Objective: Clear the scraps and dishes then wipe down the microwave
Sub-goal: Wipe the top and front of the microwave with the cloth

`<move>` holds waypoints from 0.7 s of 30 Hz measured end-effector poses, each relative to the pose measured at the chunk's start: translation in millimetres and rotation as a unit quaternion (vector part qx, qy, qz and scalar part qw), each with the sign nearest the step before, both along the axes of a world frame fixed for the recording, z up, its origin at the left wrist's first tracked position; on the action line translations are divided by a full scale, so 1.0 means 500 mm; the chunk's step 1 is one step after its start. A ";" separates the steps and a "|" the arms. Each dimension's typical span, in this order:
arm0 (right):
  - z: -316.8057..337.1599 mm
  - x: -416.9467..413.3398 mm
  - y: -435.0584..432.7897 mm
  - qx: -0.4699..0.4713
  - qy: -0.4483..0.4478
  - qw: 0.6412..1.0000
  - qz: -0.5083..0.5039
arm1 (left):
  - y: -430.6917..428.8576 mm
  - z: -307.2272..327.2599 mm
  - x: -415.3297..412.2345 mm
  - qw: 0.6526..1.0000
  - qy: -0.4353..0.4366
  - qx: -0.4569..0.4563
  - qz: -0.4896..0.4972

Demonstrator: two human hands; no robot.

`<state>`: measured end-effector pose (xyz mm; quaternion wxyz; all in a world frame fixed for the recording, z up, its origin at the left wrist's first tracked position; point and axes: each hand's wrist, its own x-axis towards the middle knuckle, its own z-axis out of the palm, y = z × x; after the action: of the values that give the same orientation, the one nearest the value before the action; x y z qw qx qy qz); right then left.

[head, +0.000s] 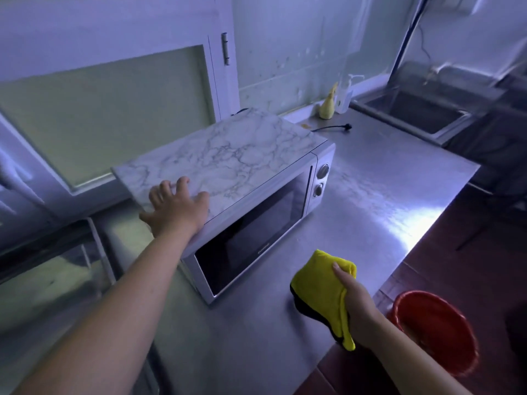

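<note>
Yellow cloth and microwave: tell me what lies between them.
In the head view, only a bare stretch of steel counter separates the yellow cloth, held by the right hand, from the microwave, its door closed.

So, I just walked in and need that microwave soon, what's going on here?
A person stands at the steel counter. Their left hand rests with spread fingers on the marble-patterned top of the microwave, whose door is closed. Their right hand grips a folded yellow cloth in front of it, not touching the microwave. A red bucket stands beside the counter, at the right.
</note>
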<state>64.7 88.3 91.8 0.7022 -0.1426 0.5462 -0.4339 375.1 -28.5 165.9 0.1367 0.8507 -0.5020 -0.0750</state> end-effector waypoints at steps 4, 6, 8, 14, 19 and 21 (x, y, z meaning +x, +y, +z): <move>0.027 -0.054 -0.007 -0.015 0.021 0.999 -0.042 | 0.005 -0.001 0.001 1.000 0.000 0.008 -0.014; 0.033 -0.077 -0.022 -0.017 0.042 0.998 -0.043 | 0.010 0.000 -0.002 1.000 -0.002 0.010 -0.015; 0.035 -0.100 -0.045 -0.038 0.049 0.998 -0.029 | 0.015 0.003 -0.009 0.999 -0.024 0.022 -0.017; 0.016 -0.175 -0.171 -0.013 0.031 0.999 -0.001 | -0.002 0.019 -0.029 0.994 -0.095 0.058 0.014; 0.050 -0.241 -0.361 -0.009 0.026 1.000 -0.010 | -0.103 0.066 -0.135 0.993 -0.048 0.078 0.074; 0.075 -0.236 -0.438 -0.149 0.111 0.983 0.004 | -0.168 0.064 -0.195 0.995 -0.006 0.067 0.078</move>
<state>-53.4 -130.8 129.2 0.6100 -0.2946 0.5495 -0.4891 277.8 -112.6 197.6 0.0816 0.8951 -0.4286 -0.0923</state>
